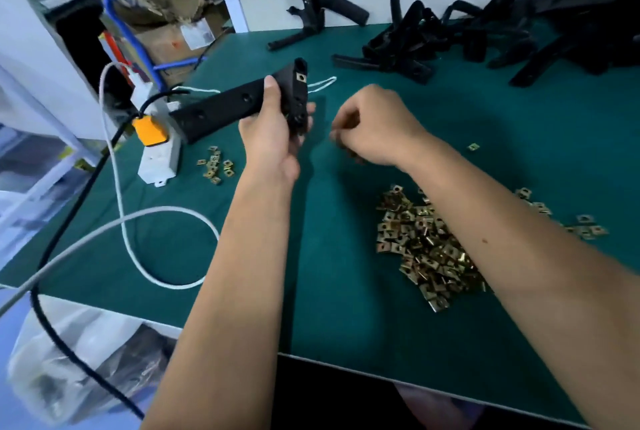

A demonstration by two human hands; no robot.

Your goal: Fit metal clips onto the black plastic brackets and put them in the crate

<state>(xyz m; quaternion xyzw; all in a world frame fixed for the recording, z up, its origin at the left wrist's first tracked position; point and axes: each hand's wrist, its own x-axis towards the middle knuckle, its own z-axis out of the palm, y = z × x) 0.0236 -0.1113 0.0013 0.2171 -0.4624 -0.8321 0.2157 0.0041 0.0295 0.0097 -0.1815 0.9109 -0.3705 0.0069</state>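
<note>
My left hand (pixel 273 124) grips a black plastic bracket (pixel 225 107) above the green table, its long arm pointing left. One brass clip (pixel 300 77) sits on the bracket's upright end. Just right of the bracket, my right hand (pixel 374 124) has its fingers curled; what they hold is hidden. A big heap of brass metal clips (pixel 426 249) lies on the mat under my right forearm. A smaller cluster of clips (pixel 214 166) lies to the left. No crate is visible.
Several black brackets (pixel 450 38) are piled at the back of the green table (pixel 346 325). A white power strip with an orange plug (pixel 156 138) and looping white and black cables (pixel 166 246) occupy the left side. A plastic bag (pixel 79 360) hangs below the table's front left edge.
</note>
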